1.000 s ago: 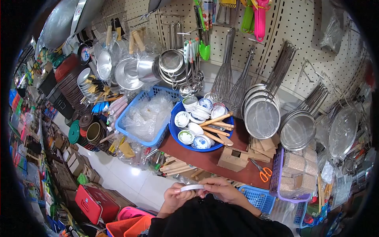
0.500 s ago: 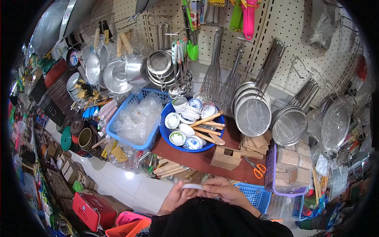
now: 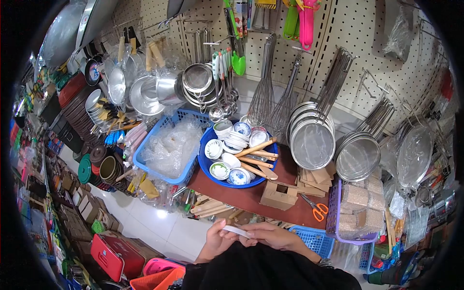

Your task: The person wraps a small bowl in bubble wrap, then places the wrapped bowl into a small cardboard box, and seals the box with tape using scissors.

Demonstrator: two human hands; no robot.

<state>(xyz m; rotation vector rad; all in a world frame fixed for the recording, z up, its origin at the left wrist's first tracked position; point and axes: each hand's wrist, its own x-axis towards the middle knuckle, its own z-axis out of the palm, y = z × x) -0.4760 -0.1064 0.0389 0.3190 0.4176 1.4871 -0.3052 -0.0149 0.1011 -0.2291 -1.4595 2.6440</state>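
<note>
At the left, a light blue basket (image 3: pixel 157 173) holds crumpled clear plastic. Just beside it, a round blue basin (image 3: pixel 224 183) carries small patterned bowls (image 3: pixel 235 141), some stacked, with wooden-handled utensils (image 3: pixel 256 162) leaning over its right rim. Next comes a small cardboard box (image 3: pixel 279 195) with an opening on top; its inside is too dark to read. Lower down, near the right forearm, is another blue basket (image 3: pixel 314 240), and at the far right a purple basket (image 3: pixel 333 208) is piled with bubble-wrapped bundles (image 3: pixel 357 203).

Around these, ladles (image 3: pixel 217 113) and whisks (image 3: pixel 262 104) hang behind the basin, strainers (image 3: pixel 313 147) hang to its right, and flat cardboard pieces (image 3: pixel 313 182) and orange-handled scissors (image 3: pixel 319 211) lie between box and purple basket.

Short of the near edge, the left hand (image 3: pixel 218 236) pinches one end of a white strip (image 3: pixel 237 231), while the right hand (image 3: pixel 269 235) grips its other end; exactly what it is cannot be told.

Pale floor tiles (image 3: pixel 181 234) show at left, then the reddish-brown desk (image 3: pixel 249 199), backed by a pegboard wall (image 3: pixel 362 36).
</note>
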